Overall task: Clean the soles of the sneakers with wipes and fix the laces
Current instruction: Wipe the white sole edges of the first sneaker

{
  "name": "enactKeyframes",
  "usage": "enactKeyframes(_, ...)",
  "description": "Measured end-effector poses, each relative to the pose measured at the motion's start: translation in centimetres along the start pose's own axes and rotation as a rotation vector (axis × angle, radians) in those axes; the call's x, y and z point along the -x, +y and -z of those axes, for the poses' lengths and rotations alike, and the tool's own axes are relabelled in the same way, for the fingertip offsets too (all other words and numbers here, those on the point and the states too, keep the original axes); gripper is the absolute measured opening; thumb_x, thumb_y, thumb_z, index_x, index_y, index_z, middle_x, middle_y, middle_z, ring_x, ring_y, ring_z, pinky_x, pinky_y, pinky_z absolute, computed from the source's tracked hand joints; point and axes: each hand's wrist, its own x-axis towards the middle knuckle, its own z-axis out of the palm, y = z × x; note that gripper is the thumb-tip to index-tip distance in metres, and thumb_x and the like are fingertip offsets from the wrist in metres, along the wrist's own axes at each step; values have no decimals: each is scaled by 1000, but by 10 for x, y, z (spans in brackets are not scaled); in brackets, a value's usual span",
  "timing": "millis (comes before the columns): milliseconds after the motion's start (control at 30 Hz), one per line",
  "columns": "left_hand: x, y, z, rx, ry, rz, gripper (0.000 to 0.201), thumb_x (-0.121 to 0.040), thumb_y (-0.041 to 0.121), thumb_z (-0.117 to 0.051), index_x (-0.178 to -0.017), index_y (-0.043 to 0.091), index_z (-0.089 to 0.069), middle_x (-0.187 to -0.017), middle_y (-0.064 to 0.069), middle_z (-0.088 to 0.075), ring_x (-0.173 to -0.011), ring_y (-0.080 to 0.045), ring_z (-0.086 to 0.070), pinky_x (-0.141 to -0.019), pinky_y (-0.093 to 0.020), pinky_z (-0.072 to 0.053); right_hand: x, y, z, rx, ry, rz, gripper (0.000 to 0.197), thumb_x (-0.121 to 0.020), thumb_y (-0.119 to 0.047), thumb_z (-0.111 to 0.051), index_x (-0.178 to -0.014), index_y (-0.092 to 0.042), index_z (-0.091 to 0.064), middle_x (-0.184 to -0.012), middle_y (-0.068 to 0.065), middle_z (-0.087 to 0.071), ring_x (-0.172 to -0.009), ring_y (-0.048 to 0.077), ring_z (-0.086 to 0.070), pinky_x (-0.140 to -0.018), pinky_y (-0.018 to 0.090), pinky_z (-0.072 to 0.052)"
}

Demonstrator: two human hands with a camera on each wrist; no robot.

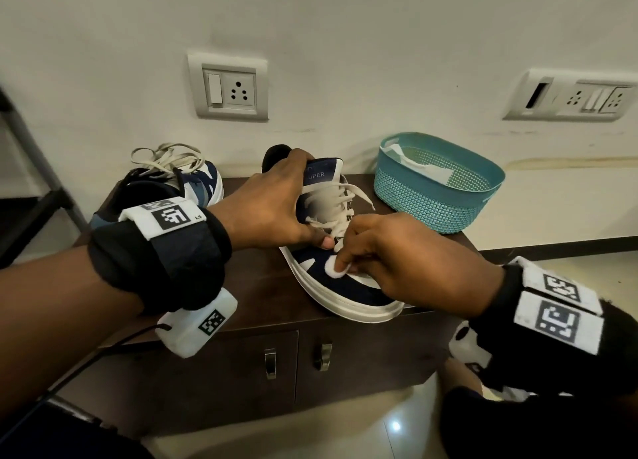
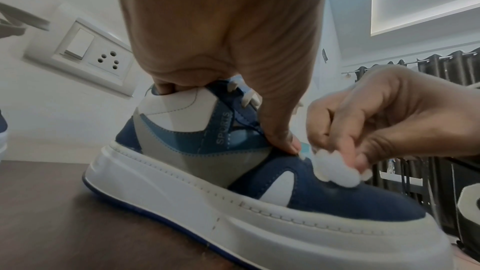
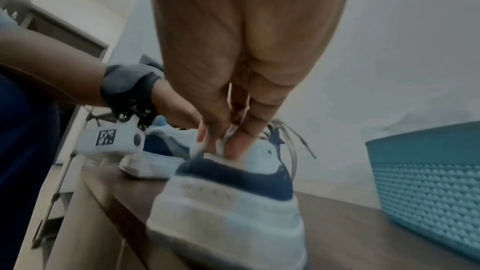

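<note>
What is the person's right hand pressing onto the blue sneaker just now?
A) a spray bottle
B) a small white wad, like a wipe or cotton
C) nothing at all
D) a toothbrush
B: the right hand pinches a small white wad in its fingertips and presses it on the navy toe of the sneaker, while the left hand holds the sneaker's collar.

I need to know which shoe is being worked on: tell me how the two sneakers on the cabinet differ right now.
The near sneaker is gripped at the collar by the left hand, while the right hand presses a wipe on its toe; the far sneaker is untouched. The near sneaker's laces run through its eyelets; the far sneaker's lie in a loose heap. Both are blue and white and stand upright on the cabinet.
</note>
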Motion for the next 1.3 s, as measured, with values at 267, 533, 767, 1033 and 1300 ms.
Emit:
enactKeyframes(267,2,3,1,-7,3,20,97,-62,52,-92,-132,19,-35,-116,6,-51,-103,-18,-58,-83,-28,-41,13,7,38,-115,-347,-277,20,-86,-13,-76,-90,-32,-80,-85,-10,-75,-75,-3,-68,-72,18,-56)
enactKeyframes(533,3,4,2,0,2,18,98,-61,53,-92,-132,19,-34,-113,7,-54,-102,-18,-61,-85,-33,-48,-5,14,-1,-86,211,-364,17,-88,-12,-72,-91,-27,-77,-93,-13,-66,-83,1,-60,-70,12,-43)
enactKeyframes(767,4,4,2,-20,-4,38,97,-62,54,-91,-132,19,-34,-119,4,-56,-104,-21,-61,-88,-35,-49,8,14,12,-56,-28,-210,17,-85,-13,-76,-93,-28,-77,-87,-19,-66,-83,0,-63,-74,17,-51)
enactKeyframes(1033,4,5,2,-13,-3,37,98,-62,53,-92,-133,18,-34,-121,2,-56,-105,-20,-61,-87,-33,-48,10,15,24,-68,-143,-312,20,-84,-9,-76,-88,-29,-77,-84,-13,-73,-72,-8,-63,-68,7,-47)
enactKeyframes(1300,5,3,2,-27,3,38,100,-62,57,-90,-135,19,-32,-118,5,-53,-102,-19,-60,-84,-32,-46,-6,26,1,-69,208,-331,18,-87,-8,-72,-90,-25,-76,-91,-14,-65,-83,1,-61,-69,11,-45)
